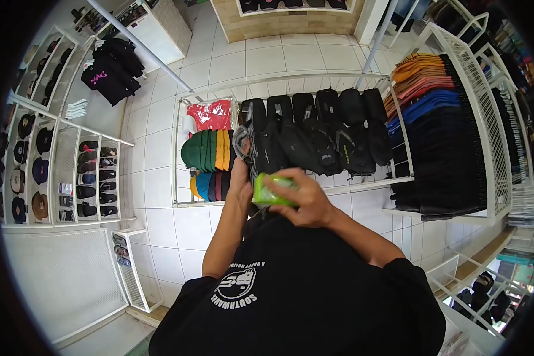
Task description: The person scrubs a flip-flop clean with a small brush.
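Note:
My left hand [241, 173] is closed around a dark grey patterned item [242, 141], which has a looped upper end and hangs close to my chest. Against its lower part, my right hand [305, 199] grips a bright green object [268, 190], slightly blurred. What the green object is exactly, I cannot tell. Just beyond my hands, black bags [299, 139] lie in rows on a white-framed rack. Green caps [200, 150] and yellow caps [222, 149] are stacked left of my left hand, with a red plastic-wrapped packet [210, 114] behind them.
A white rack of hanging clothes [430, 136] stands at the right. Shelves with caps [40, 139] and sandals [96, 178] are at the left, below hanging black shirts [113, 68]. The display rack's white front rail [362, 187] runs in front of me.

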Available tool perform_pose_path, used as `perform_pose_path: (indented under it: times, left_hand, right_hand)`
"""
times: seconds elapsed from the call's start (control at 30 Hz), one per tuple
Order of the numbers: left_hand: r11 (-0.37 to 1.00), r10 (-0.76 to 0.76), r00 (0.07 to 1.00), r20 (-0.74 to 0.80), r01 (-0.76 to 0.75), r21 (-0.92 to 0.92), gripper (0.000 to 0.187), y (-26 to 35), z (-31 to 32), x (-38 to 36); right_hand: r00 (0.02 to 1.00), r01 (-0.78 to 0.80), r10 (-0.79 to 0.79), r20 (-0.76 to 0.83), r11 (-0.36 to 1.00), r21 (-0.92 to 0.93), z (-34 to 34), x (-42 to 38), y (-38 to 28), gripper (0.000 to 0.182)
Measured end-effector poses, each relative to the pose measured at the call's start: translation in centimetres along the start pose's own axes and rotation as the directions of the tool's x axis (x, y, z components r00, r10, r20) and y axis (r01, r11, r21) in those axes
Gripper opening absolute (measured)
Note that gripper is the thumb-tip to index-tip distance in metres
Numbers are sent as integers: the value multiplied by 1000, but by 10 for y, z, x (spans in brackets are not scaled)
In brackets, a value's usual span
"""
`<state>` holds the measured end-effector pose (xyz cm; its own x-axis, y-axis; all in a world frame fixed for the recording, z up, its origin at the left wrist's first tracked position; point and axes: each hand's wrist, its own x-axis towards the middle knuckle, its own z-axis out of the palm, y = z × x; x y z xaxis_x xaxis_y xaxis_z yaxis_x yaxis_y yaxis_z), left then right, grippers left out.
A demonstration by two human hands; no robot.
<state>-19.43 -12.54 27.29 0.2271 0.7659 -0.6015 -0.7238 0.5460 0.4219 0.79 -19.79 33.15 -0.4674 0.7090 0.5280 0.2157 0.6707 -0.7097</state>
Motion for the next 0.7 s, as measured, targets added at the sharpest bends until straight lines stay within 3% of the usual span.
perform_pose_path:
  times: [0.07, 0.13, 0.2, 0.27, 0.33, 0.4, 0.43, 0.47, 0.5, 0.53, 0.57, 0.6, 0.63, 0.7]
  left_hand:
    - [946, 316, 943, 106, -304, -113, 53, -9, -1, 14]
    - [937, 344, 929, 136, -331, -111, 54, -12, 0, 15]
    - [793, 599, 800, 27, -597, 120, 52, -20, 13, 9]
    - [748, 641, 766, 52, -639, 181, 50, -28, 18, 5]
    - [749, 635, 756, 160, -653, 112, 50, -28, 15, 6]
    - [817, 562, 801, 208, -576, 12, 57, -19, 12, 0]
    - [643, 701, 696, 158, -712, 281, 63, -17, 11, -6]
    - [404, 815, 558, 158, -743, 534, 70, -14, 11, -14]
    - [-100, 804, 363, 471, -698, 709, 79, -6, 9, -24]
    - [-95, 803, 368, 468, -697, 711, 79, 1, 26, -40]
    - [-472, 600, 348, 721, -574, 669, 77, 12, 48, -62]
    - [-777, 314, 388, 867, -420, 470, 75, 15, 59, -73]
    - [-773, 324, 394, 860, -415, 481, 75, 12, 58, -71]
    - [-701, 130, 533, 836, -547, 458, 55, 10, 54, -62]
  right_hand:
    - [949, -153, 162, -271, 987, 54, -5, 5, 14, 85]
    - [804, -346, 475, -357, 863, 368, -3, 10, 19, 91]
    - [805, -349, 484, -344, 854, 386, 9, 23, 20, 88]
    - [804, -349, 492, -333, 845, 406, 13, 24, 26, 84]
    - [721, -458, 680, -134, 613, 644, 14, 20, 36, 72]
    - [721, -470, 677, -149, 635, 613, -2, 14, 44, 62]
    - [759, -479, 630, -162, 711, 515, -14, 12, 47, 62]
    - [797, -477, 580, -171, 777, 411, -25, 12, 49, 63]
    - [794, -481, 584, -170, 774, 412, -36, 12, 49, 63]
    - [825, -500, 553, -116, 810, 307, -48, 13, 45, 65]
    - [850, -506, 525, -53, 839, 199, -57, 15, 40, 66]
    - [847, -512, 529, -41, 835, 199, -61, 16, 38, 66]
    - [868, -495, 496, 40, 853, 164, -65, 19, 36, 68]
    - [867, -480, 453, 207, 871, 104, -77, 30, 32, 70]
